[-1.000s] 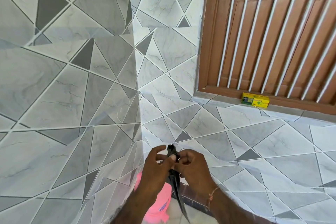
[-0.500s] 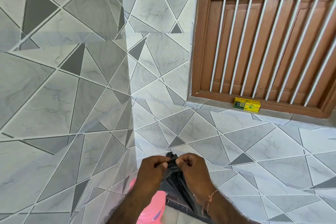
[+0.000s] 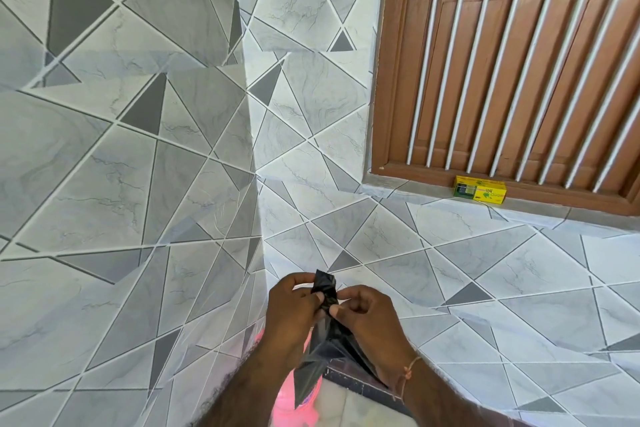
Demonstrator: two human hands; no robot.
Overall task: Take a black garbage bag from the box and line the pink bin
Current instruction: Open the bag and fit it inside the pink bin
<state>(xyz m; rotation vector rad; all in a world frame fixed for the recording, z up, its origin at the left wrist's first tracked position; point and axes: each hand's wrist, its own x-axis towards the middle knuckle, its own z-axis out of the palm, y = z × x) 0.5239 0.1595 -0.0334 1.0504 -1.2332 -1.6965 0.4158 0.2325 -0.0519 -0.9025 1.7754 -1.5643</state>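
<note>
A folded black garbage bag (image 3: 323, 333) hangs between both hands at the bottom centre, its top end sticking up above the fingers. My left hand (image 3: 291, 312) pinches the bag's upper part from the left. My right hand (image 3: 367, 322) pinches the same spot from the right, thumb against the plastic. The pink bin (image 3: 294, 406) stands below the hands in the wall corner, mostly hidden by my arms and the bag. A yellow-green box (image 3: 479, 191) lies on the sill under the wooden shutter, far from both hands.
Grey patterned tiled walls meet in a corner (image 3: 256, 184) directly ahead. A brown wooden shutter with white bars (image 3: 519, 73) fills the upper right. A dark skirting strip (image 3: 349, 381) runs along the floor by the bin.
The view has shifted a little. The bag's top now sticks up higher above the fingers, and my fingers have worked along its upper edge.
</note>
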